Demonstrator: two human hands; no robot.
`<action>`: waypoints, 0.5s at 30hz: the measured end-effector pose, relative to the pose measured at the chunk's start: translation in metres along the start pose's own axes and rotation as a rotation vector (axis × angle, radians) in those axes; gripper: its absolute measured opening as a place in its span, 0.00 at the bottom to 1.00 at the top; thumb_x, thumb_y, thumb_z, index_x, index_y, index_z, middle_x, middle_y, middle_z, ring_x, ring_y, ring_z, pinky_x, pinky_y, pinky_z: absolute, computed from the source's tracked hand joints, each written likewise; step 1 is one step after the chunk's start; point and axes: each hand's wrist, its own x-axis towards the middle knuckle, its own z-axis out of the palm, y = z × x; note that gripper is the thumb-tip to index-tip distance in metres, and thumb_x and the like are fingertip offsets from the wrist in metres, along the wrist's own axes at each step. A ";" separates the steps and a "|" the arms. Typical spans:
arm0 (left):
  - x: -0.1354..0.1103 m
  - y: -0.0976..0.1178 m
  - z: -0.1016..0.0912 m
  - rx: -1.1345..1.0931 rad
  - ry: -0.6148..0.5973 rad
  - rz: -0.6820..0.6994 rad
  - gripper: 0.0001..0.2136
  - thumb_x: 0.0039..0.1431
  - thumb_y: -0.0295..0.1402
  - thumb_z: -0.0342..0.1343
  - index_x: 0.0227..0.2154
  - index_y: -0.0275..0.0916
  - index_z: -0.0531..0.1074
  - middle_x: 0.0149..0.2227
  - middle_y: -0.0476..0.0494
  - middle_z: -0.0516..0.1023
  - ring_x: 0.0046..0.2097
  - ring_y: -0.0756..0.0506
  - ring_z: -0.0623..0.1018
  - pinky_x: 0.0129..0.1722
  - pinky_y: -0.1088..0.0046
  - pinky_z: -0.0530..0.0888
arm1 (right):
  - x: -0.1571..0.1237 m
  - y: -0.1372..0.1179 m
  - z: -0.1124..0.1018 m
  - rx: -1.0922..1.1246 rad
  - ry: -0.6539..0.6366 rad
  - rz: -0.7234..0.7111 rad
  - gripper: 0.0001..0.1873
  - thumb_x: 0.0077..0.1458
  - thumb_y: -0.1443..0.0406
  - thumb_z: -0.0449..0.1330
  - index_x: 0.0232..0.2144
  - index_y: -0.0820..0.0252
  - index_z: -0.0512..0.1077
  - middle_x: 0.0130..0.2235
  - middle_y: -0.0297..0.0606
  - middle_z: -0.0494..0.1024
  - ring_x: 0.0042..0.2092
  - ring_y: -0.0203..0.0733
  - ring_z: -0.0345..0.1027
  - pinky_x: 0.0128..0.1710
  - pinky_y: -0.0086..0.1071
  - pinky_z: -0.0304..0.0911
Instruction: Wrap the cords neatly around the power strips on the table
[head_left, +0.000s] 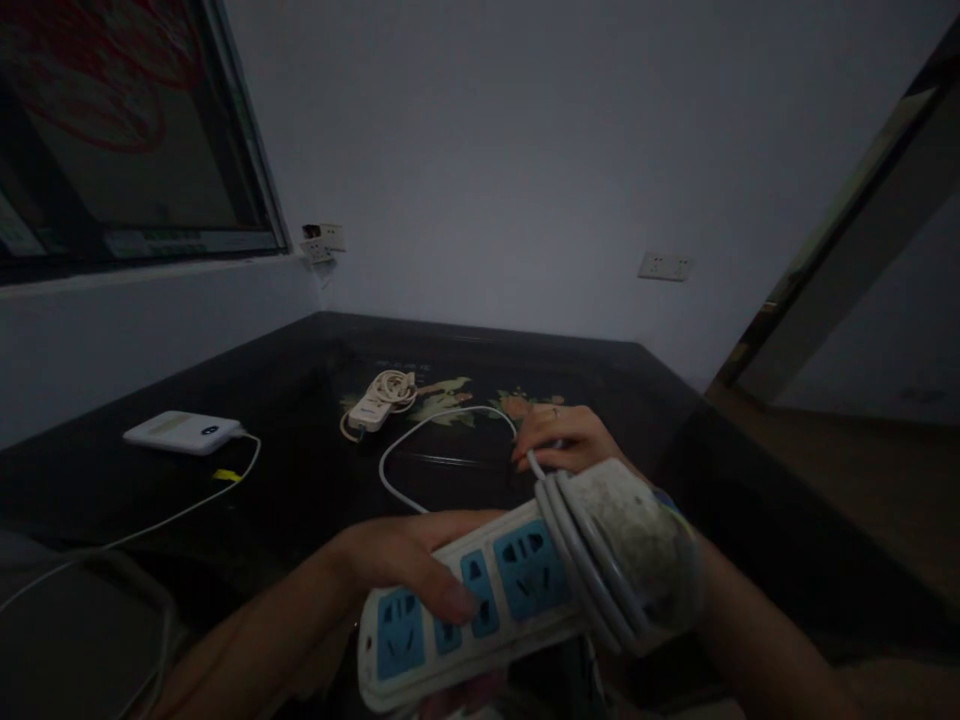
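Note:
My left hand (409,565) grips a white power strip (517,590) with blue sockets, thumb on its face. Several turns of its white cable (577,560) are wound round the right end of the strip. My right hand (566,440), beyond the strip, pinches the cable where it leaves the coil. The loose part of the cable (420,440) loops over the dark table (300,480) to the left of that hand.
A second, smaller power strip (373,408) with a bundled cord lies further back on the table. A white power bank (182,432) with a thin cable lies at the left. Wall sockets (665,266) sit on the back wall, a window at the upper left.

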 end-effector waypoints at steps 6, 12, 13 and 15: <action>-0.002 0.025 -0.013 0.456 0.059 -0.259 0.26 0.48 0.40 0.62 0.48 0.42 0.60 0.39 0.47 0.75 0.32 0.47 0.77 0.28 0.72 0.74 | 0.034 -0.023 -0.034 -0.483 -0.399 -0.107 0.07 0.60 0.67 0.57 0.31 0.61 0.74 0.32 0.38 0.77 0.37 0.38 0.67 0.33 0.29 0.60; -0.002 0.039 -0.010 1.246 0.297 -0.234 0.19 0.53 0.42 0.56 0.45 0.41 0.65 0.39 0.46 0.76 0.40 0.44 0.75 0.37 0.72 0.72 | 0.047 -0.041 -0.037 -0.876 -0.511 -0.202 0.08 0.60 0.68 0.56 0.29 0.63 0.72 0.31 0.40 0.77 0.35 0.41 0.65 0.30 0.32 0.54; -0.002 0.040 -0.010 1.333 0.361 -0.245 0.19 0.54 0.42 0.55 0.47 0.41 0.65 0.39 0.45 0.76 0.40 0.42 0.76 0.37 0.71 0.71 | 0.047 -0.044 -0.036 -0.911 -0.501 -0.204 0.09 0.60 0.69 0.54 0.29 0.63 0.71 0.32 0.40 0.77 0.34 0.40 0.65 0.30 0.32 0.54; -0.003 0.039 -0.010 1.464 0.478 -0.242 0.21 0.55 0.42 0.53 0.50 0.41 0.63 0.40 0.42 0.76 0.40 0.40 0.77 0.38 0.68 0.71 | 0.047 -0.049 -0.033 -0.967 -0.483 -0.185 0.10 0.60 0.72 0.52 0.30 0.62 0.71 0.32 0.39 0.77 0.32 0.39 0.64 0.30 0.33 0.52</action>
